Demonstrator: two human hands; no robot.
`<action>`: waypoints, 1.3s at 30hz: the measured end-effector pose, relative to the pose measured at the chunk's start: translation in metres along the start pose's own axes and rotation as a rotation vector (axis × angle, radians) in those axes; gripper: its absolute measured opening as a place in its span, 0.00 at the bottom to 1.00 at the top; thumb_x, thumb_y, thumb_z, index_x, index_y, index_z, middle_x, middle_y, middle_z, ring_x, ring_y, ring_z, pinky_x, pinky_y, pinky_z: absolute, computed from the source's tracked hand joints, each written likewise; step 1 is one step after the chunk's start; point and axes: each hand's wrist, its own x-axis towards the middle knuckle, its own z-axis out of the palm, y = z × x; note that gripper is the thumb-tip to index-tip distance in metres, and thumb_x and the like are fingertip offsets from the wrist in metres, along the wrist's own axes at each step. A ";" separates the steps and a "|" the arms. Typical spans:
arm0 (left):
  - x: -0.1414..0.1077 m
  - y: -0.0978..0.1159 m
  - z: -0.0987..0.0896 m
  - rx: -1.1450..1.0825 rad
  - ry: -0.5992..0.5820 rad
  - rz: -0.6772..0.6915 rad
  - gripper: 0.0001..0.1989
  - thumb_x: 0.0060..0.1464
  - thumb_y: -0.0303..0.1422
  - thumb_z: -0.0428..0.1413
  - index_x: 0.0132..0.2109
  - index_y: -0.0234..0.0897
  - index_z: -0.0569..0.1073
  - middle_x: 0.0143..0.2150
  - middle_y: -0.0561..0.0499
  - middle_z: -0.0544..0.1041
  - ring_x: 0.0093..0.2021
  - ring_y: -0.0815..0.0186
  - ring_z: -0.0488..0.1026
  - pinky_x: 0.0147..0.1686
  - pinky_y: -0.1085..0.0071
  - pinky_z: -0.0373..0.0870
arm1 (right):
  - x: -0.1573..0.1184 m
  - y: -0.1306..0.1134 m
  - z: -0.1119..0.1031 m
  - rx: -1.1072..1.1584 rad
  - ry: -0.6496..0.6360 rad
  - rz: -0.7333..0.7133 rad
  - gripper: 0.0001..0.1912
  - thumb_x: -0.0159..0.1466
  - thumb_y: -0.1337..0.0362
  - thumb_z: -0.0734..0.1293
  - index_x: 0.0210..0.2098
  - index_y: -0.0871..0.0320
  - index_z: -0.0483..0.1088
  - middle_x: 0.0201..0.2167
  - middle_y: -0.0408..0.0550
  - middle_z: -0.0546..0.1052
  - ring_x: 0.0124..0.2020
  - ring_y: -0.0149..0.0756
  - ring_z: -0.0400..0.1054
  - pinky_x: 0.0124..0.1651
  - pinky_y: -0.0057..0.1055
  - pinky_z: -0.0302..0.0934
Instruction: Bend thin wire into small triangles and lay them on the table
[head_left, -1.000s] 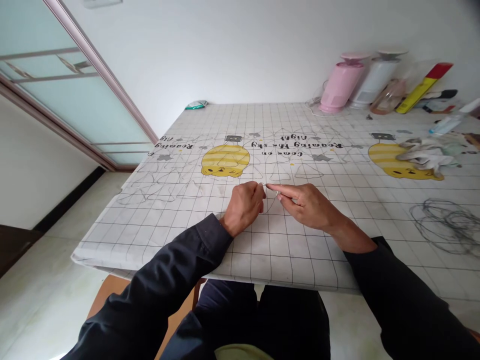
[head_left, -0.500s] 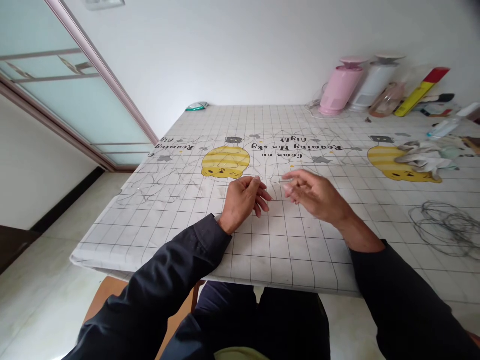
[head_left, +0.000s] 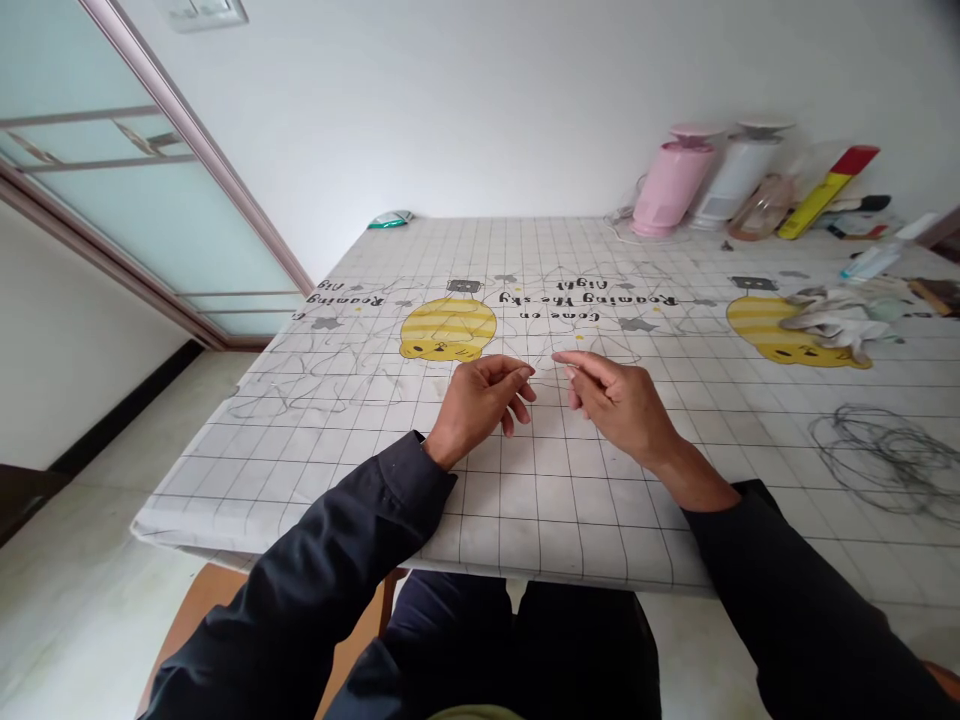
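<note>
Wire (head_left: 892,458), coiled right of right hand (head_left: 626,408): curving fingers there and at left hand (head_left: 474,405), pinch indiscernible in both; ideally keeping fingertips steady, close.

Soft, fairly dim light, faint shadows, stretched blurry edges
</note>
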 end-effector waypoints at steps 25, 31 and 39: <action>-0.005 -0.005 0.004 -0.183 -0.068 0.033 0.19 0.63 0.47 0.69 0.45 0.33 0.81 0.36 0.46 0.83 0.28 0.66 0.80 0.24 0.71 0.76 | -0.004 -0.003 0.001 -0.108 0.220 -0.124 0.17 0.79 0.56 0.63 0.57 0.54 0.80 0.28 0.44 0.80 0.25 0.35 0.71 0.34 0.37 0.68; -0.005 -0.002 0.003 -0.189 -0.151 -0.073 0.20 0.64 0.48 0.68 0.47 0.33 0.82 0.35 0.47 0.81 0.25 0.67 0.77 0.21 0.72 0.73 | -0.003 0.002 0.005 -0.182 0.213 -0.192 0.17 0.80 0.57 0.61 0.58 0.53 0.79 0.32 0.47 0.83 0.28 0.38 0.76 0.36 0.38 0.71; -0.005 0.002 0.002 -0.107 -0.031 0.013 0.18 0.63 0.46 0.69 0.47 0.34 0.84 0.48 0.40 0.85 0.41 0.62 0.83 0.37 0.69 0.80 | -0.004 0.004 0.006 -0.236 0.220 -0.210 0.17 0.80 0.58 0.61 0.58 0.53 0.78 0.30 0.47 0.83 0.27 0.38 0.75 0.34 0.37 0.70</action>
